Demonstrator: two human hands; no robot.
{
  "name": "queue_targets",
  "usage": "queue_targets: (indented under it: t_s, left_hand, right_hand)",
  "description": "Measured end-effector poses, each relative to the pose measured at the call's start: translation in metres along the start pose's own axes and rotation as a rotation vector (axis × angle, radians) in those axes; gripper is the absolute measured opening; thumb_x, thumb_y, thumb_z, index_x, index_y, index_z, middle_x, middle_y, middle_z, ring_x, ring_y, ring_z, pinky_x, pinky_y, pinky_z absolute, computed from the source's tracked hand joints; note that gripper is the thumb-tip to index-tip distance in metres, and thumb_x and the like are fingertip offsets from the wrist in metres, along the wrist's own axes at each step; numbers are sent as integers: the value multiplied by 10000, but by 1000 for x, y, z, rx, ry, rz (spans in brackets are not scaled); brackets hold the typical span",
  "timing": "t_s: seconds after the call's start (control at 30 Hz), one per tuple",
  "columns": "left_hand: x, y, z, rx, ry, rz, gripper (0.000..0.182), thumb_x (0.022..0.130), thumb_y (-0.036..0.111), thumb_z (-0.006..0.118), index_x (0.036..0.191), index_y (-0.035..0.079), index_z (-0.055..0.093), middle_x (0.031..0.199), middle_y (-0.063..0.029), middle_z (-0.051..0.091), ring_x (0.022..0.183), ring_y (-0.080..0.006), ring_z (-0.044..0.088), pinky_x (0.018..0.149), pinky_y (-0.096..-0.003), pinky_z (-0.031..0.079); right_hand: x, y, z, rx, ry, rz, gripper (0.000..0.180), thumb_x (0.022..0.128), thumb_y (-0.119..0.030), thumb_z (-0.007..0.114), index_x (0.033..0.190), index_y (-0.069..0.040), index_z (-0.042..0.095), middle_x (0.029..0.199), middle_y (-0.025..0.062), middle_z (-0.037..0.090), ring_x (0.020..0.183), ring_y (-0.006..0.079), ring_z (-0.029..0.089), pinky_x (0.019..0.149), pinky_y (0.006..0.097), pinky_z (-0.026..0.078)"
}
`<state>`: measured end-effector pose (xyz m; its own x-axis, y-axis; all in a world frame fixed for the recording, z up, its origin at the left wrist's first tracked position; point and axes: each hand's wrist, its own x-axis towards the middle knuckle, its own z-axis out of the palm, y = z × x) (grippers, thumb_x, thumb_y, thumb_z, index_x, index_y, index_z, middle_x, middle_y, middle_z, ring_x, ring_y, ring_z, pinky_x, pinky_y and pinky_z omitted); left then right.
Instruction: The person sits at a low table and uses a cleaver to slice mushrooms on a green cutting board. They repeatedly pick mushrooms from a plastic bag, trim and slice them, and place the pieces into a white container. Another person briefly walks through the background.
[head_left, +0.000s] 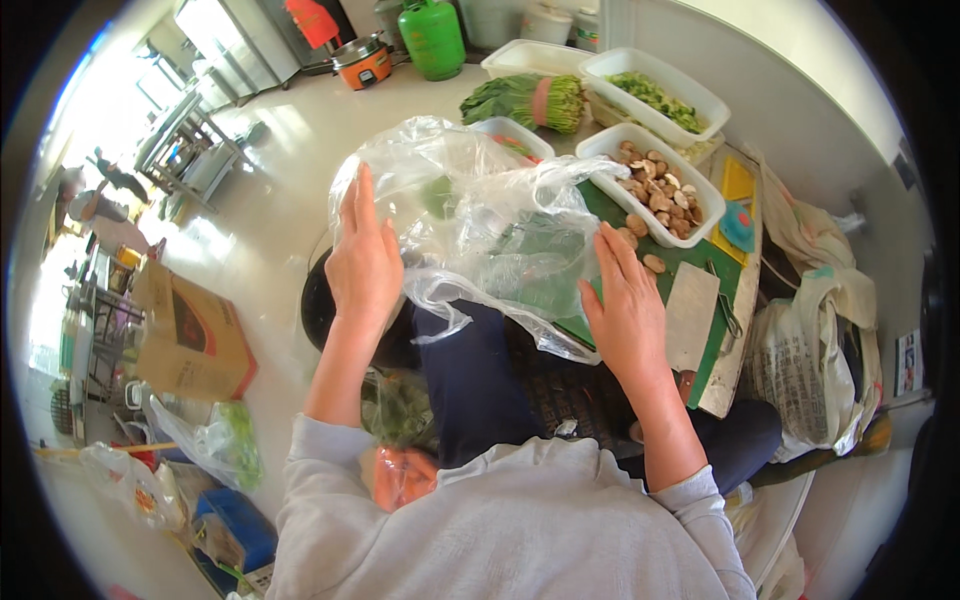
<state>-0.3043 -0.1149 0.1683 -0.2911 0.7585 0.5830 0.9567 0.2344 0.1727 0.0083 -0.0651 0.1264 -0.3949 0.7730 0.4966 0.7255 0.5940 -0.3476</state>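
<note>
A crumpled clear plastic bag (480, 217) is spread in front of me between my two hands. My left hand (364, 259) is at the bag's left side, fingers straight and upright, with some film around the fingertips. At its right edge is my right hand (626, 300), fingers extended and thumb apart, the fingertips at the film. Beneath the bag lies a green cutting board (679, 262), partly hidden. A cleaver (690, 307) rests on the board to the right of my right hand. Several loose mushrooms (636, 225) lie near those fingertips.
A white tub of mushrooms (709, 221) and a tub of chopped greens (712, 124) stand behind the board. Nearby are a banded bundle of leafy greens (517, 105), a yellow grater (739, 180) and metal tongs (726, 307). On the left floor stands a cardboard box (195, 337).
</note>
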Motion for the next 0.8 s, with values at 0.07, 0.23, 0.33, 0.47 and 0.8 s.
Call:
queue_targets:
  t_s: [0.07, 0.23, 0.33, 0.47, 0.8]
  left_hand:
    - [-5, -7, -17, -17, -6, -57, 814, 1027, 106, 628, 1727, 163, 218, 1653, -197, 457, 1193, -421, 707, 830, -484, 631]
    - [-22, -35, -48, -10, 30, -152, 810, 1043, 111, 606, 1736, 167, 190, 1676, -208, 436, 1340, -438, 629, 888, -484, 627]
    - [-32, -67, -52, -38, 59, -135, 748, 1058, 103, 580, 1722, 156, 241, 1675, -215, 436, 1405, -440, 578, 946, -478, 610]
    - [-50, -127, -35, -181, 66, -203, 571, 1074, 86, 551, 1632, 108, 427, 1643, -221, 475, 1363, -423, 615, 1022, -463, 565]
    - [-215, -209, 62, -21, 34, -552, 728, 922, -12, 600, 1627, 78, 438, 1723, -337, 233, 1573, -514, 285, 1267, -531, 307]
  right_hand:
    - [16, -15, 10, 92, -38, -34, 618, 943, -158, 758, 1497, 28, 557, 1586, 128, 527, 1291, 337, 618, 1055, 450, 517]
    - [44, -68, 47, 262, -78, -236, 590, 947, -156, 750, 1476, 30, 569, 1587, 142, 532, 1348, 342, 610, 1057, 463, 529]
    - [59, -105, 73, 345, -156, -351, 598, 952, -169, 741, 1491, 14, 559, 1619, 165, 491, 1347, 372, 612, 1064, 469, 530]
    - [57, -136, 91, 351, -198, -440, 519, 949, -162, 746, 1447, -71, 633, 1652, 206, 426, 1387, 405, 555, 1097, 485, 506]
    - [-16, -61, 59, 403, -343, -171, 416, 922, -91, 776, 1332, -71, 705, 1527, 181, 570, 1304, 374, 631, 1076, 465, 538]
